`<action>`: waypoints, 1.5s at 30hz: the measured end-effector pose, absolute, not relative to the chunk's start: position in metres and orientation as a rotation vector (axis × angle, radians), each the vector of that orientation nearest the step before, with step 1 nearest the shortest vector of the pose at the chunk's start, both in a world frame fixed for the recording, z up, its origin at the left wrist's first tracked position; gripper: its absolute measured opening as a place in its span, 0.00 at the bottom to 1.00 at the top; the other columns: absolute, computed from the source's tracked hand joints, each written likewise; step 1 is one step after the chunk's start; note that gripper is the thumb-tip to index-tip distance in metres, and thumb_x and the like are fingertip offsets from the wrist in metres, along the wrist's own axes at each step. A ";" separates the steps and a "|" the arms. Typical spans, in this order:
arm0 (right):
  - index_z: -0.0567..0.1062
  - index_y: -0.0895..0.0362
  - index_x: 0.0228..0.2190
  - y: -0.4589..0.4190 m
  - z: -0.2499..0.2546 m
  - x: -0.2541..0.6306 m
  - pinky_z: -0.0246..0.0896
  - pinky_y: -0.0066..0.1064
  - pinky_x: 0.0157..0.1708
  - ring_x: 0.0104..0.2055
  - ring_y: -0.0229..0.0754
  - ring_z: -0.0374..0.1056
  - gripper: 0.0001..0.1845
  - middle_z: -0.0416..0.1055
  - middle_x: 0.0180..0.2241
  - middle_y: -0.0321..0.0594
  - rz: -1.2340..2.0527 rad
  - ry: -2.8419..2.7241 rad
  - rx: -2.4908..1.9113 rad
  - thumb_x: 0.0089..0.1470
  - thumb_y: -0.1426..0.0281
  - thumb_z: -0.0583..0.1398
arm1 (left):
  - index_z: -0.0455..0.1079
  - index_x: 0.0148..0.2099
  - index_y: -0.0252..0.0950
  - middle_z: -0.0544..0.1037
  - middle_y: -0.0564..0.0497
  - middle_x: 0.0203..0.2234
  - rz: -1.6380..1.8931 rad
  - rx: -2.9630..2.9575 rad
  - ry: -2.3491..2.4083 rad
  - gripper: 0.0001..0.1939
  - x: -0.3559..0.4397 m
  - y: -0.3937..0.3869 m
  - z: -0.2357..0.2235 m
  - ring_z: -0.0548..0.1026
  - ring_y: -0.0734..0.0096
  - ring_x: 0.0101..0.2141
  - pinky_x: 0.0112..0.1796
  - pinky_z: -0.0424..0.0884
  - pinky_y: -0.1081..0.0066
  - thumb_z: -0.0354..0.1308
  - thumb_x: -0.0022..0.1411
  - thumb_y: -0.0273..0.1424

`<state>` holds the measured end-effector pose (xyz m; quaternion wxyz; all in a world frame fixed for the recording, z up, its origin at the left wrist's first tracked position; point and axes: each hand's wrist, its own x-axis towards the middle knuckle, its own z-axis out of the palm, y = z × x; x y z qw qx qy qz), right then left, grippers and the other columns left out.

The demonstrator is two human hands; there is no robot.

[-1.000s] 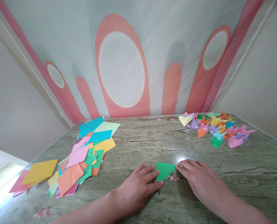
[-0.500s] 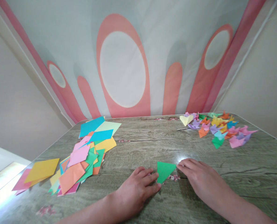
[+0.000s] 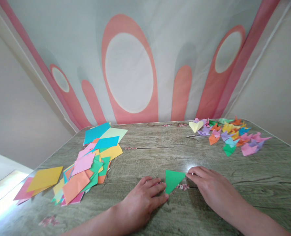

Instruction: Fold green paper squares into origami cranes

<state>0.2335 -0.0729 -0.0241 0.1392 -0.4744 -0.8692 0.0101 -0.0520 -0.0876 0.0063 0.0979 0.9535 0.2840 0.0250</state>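
A piece of green origami paper (image 3: 173,180), folded to a triangle, lies on the table between my hands. My left hand (image 3: 146,200) rests palm down to its left, fingers stretched and a little apart, with the thumb tip touching the paper's lower corner. At the paper's right corner, the fingertips of my right hand (image 3: 205,180) are pressed together in a pinch. The thumb of that hand is mostly hidden beneath the fingers.
Loose coloured paper sheets (image 3: 83,164) overlap in a heap on the left, with a yellow sheet (image 3: 44,178) over pink ones beside them. Several small folded paper figures (image 3: 228,136) cluster at the back right. A patterned wall hanging (image 3: 165,49) rises behind the wood-grain table (image 3: 145,157).
Almost nothing differs. The fingers of my left hand have shifted very slightly at the paper's edge, and the right hand keeps its pinch at the right corner.
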 end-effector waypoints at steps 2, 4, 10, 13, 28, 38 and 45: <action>0.78 0.54 0.42 -0.073 -0.025 0.234 0.65 0.38 0.40 0.43 0.45 0.70 0.22 0.74 0.42 0.40 0.023 -2.504 -1.371 0.51 0.84 0.54 | 0.63 0.60 0.44 0.67 0.47 0.59 0.081 2.819 0.843 0.20 -0.052 -0.088 0.006 0.63 0.56 0.59 0.58 0.57 0.54 0.50 0.66 0.30; 0.78 0.54 0.42 -0.073 -0.026 0.235 0.66 0.38 0.40 0.43 0.45 0.70 0.22 0.74 0.42 0.41 0.009 -2.498 -1.367 0.51 0.84 0.54 | 0.63 0.60 0.44 0.67 0.48 0.60 0.078 2.815 0.845 0.21 -0.053 -0.087 0.005 0.63 0.56 0.59 0.58 0.57 0.54 0.50 0.67 0.30; 0.78 0.55 0.42 -0.072 -0.026 0.235 0.66 0.39 0.40 0.44 0.46 0.70 0.21 0.73 0.43 0.41 0.029 -2.500 -1.359 0.51 0.84 0.55 | 0.63 0.60 0.43 0.66 0.48 0.60 0.057 2.796 0.849 0.20 -0.053 -0.088 0.007 0.63 0.56 0.60 0.58 0.58 0.53 0.49 0.67 0.29; 0.78 0.56 0.41 -0.071 -0.025 0.235 0.66 0.40 0.40 0.43 0.46 0.70 0.21 0.73 0.42 0.41 0.038 -2.496 -1.354 0.51 0.85 0.55 | 0.63 0.60 0.43 0.66 0.47 0.60 0.050 2.797 0.846 0.20 -0.053 -0.088 0.009 0.63 0.56 0.60 0.57 0.58 0.53 0.48 0.67 0.29; 0.79 0.54 0.39 -0.070 -0.024 0.236 0.67 0.35 0.40 0.40 0.43 0.69 0.20 0.74 0.40 0.41 0.019 -2.442 -1.298 0.53 0.84 0.53 | 0.63 0.60 0.43 0.66 0.48 0.60 0.088 2.786 0.840 0.20 -0.052 -0.089 0.010 0.62 0.58 0.60 0.58 0.59 0.55 0.49 0.67 0.28; 0.74 0.54 0.48 -0.087 -0.036 0.203 0.58 0.43 0.53 0.52 0.44 0.66 0.18 0.74 0.48 0.39 -0.060 -2.445 -0.907 0.60 0.78 0.52 | 0.59 0.63 0.39 0.63 0.48 0.62 0.053 2.760 0.788 0.23 -0.054 -0.091 0.007 0.60 0.61 0.62 0.61 0.54 0.57 0.48 0.67 0.26; 0.73 0.52 0.49 -0.090 -0.035 0.199 0.58 0.46 0.53 0.50 0.45 0.66 0.16 0.74 0.48 0.39 -0.024 -2.533 -0.844 0.62 0.74 0.54 | 0.61 0.62 0.39 0.66 0.46 0.60 0.109 2.763 0.787 0.23 -0.052 -0.092 0.007 0.63 0.61 0.61 0.61 0.54 0.58 0.50 0.65 0.26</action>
